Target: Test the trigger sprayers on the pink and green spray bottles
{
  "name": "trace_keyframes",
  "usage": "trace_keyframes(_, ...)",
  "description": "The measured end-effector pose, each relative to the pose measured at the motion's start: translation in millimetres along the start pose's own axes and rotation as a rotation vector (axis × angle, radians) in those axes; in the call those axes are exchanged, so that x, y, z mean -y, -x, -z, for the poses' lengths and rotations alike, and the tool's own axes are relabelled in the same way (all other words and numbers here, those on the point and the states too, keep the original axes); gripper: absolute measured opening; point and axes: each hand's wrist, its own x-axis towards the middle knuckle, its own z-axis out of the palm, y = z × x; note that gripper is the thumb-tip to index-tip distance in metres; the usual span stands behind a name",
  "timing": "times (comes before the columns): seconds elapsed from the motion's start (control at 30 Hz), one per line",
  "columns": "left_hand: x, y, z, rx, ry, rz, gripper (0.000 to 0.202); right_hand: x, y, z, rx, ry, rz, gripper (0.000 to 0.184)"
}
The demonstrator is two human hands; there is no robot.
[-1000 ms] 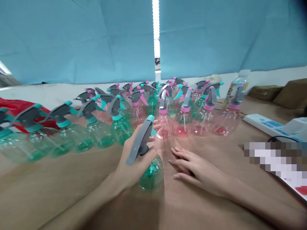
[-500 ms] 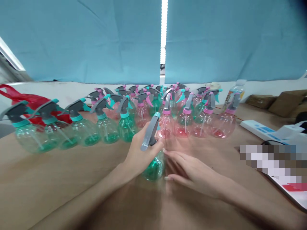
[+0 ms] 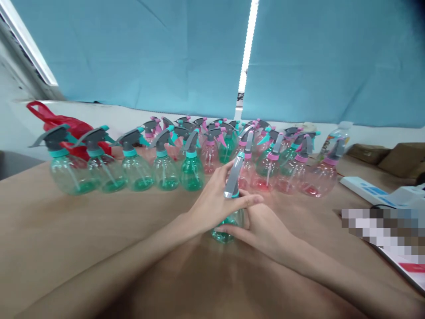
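A green spray bottle [image 3: 227, 228] with a grey trigger head [image 3: 233, 177] stands upright on the brown table [image 3: 83, 230] in front of me. My left hand [image 3: 217, 201] is wrapped round its neck just under the head. My right hand [image 3: 262, 228] is cupped against the bottle's round body from the right. Behind them stands a row of green spray bottles [image 3: 133, 166] on the left and pink spray bottles [image 3: 299, 175] on the right, with several more further back.
A red plastic bag [image 3: 63, 122] lies at the back left behind the green bottles. A clear drink bottle [image 3: 334, 137] stands at the back right. A white power strip [image 3: 368, 190] and papers lie at the right edge. Blue curtains hang behind.
The bottle has gone from tilted to upright. My right hand moved from lying flat on the table to cupping the bottle's body. The view has swung to the left.
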Motion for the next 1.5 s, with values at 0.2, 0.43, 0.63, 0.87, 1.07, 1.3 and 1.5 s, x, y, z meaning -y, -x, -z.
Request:
trace_keyframes(0.2,31.5,28.8,18.9,-0.067,-0.046,0.037,0.066,-4.1,-18.4,-2.8,0.000,0.029,-0.003,0.064)
trace_keyframes(0.43,78.6,63.7,41.1,-0.141,-0.369,0.067,0.026,-17.8,-58.5,2.4,-0.014,0.391,-0.026,0.050)
trace_keyframes(0.63,81.5,67.8,40.1,-0.072,-0.396,-0.001,0.021,-25.7,-90.4,0.2,0.001,0.505,-0.132,0.043)
trace_keyframes(0.87,81.9,69.4,40.5,-0.073,-0.384,0.041,0.016,-28.6,-110.1,-4.5,-0.010,0.578,-0.240,0.044)
trace_keyframes(1.07,81.0,68.7,41.2,-0.074,-0.377,0.070,0.015,-27.7,-117.3,-8.5,-0.018,0.580,-0.277,0.049)
trace_keyframes(1.3,79.7,68.3,41.6,-0.069,-0.391,0.087,0.013,-20.0,-100.7,2.0,-0.015,0.514,-0.246,0.064)
trace_keyframes(1.5,76.6,66.3,43.0,-0.060,-0.400,0.109,0.013,-28.8,-67.6,45.4,-0.056,0.498,-0.235,0.026)
